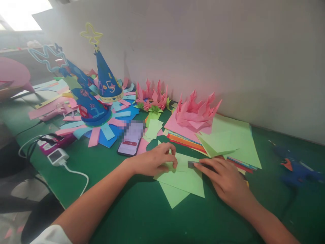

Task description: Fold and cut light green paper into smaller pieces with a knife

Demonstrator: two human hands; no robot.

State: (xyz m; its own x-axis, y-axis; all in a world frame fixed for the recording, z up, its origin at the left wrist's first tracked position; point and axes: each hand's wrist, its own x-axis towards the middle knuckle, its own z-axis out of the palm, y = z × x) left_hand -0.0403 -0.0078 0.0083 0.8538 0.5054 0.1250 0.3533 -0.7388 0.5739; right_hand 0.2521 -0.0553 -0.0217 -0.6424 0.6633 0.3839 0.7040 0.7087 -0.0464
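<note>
Light green paper sheets [188, 184] lie overlapping on the table in front of me, with a smaller folded green piece [182, 165] on top. My left hand [157, 158] grips this piece down with bent thumb and fingers, from its left side. From the right, my right hand [225, 179] is closed on a flat dark-grey blade [193, 164], whose tip touches the folded piece's right edge. Its handle is mostly under my palm, so I cannot tell whether it is a cutter knife. A bit of yellow shows beside the palm.
Behind the paper, a pink paper crown [195, 113] stands on stacked coloured sheets [236, 135]. A phone [131, 139] lies left. Decorated blue cone hats [108, 79], a second crown [151, 96] and a charger with cable [58, 157] are further left. A blue glue gun [299, 169] lies right.
</note>
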